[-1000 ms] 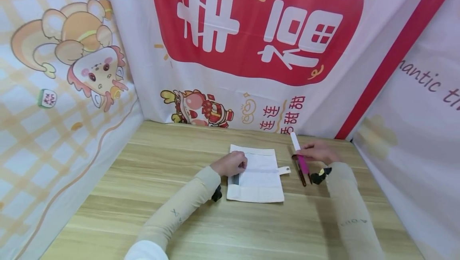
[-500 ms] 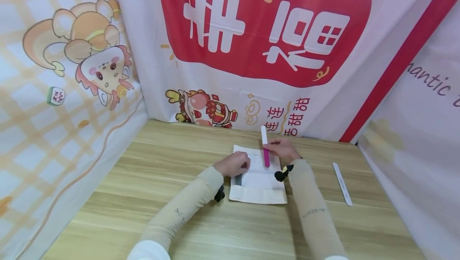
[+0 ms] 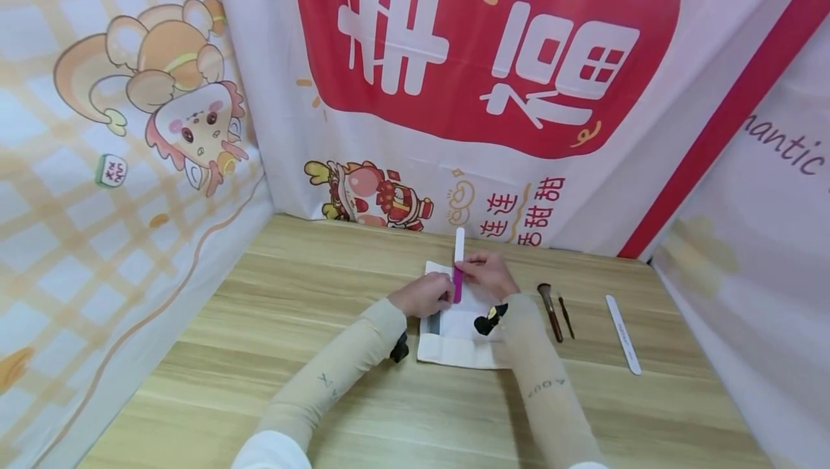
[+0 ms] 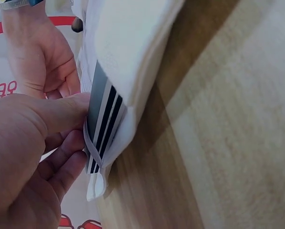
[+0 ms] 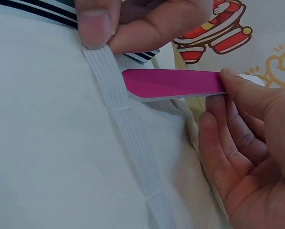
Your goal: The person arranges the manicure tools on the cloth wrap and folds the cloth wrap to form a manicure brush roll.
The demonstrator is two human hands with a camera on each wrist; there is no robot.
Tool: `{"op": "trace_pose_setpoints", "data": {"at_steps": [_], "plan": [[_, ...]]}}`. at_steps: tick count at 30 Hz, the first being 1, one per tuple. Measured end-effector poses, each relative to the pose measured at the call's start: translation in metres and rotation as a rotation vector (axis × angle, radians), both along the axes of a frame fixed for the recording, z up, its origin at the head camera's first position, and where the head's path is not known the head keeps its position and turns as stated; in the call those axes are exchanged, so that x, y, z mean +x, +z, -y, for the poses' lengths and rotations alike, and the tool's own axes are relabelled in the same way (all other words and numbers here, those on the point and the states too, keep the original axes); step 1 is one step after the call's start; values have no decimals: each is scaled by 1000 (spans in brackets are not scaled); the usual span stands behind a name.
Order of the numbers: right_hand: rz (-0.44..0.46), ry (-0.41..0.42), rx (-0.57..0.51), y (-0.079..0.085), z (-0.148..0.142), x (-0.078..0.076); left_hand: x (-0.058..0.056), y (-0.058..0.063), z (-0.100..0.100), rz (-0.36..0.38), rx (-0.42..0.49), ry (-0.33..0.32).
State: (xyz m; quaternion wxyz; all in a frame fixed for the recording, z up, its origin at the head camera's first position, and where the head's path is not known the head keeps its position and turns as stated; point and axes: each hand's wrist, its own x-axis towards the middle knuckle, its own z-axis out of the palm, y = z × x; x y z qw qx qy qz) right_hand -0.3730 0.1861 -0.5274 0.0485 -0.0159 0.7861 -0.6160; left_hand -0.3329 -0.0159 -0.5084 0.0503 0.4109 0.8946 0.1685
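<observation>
With our right grip (image 3: 491,274) we pinch a pink-and-white nail file (image 5: 176,85), its pink tip at the edge of an elastic band (image 5: 125,119). With our left grip (image 3: 423,295) we pinch that band, on a white cloth case (image 3: 454,352) lying on the counter (image 3: 428,418).

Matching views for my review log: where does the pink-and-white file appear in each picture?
Head: just below and right of centre, the pink-and-white file in the right hand.
Left wrist: not visible.
Right wrist: its pink end, just above and right of centre.
Shared landmark: the left hand, centre in head, lower left in left wrist, top in right wrist.
</observation>
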Motion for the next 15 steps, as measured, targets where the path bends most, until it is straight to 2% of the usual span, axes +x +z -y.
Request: {"op": "trace_pose_setpoints", "data": {"at_steps": [5,11,15], "plan": [[36,32,30,-2,-1,5,1,1,0,12,17,9],[53,54,115,0,-3,12,0,-1,1,4,31,6],[87,88,102,-1,-8,14,-1,-3,1,8,16,12]]}}
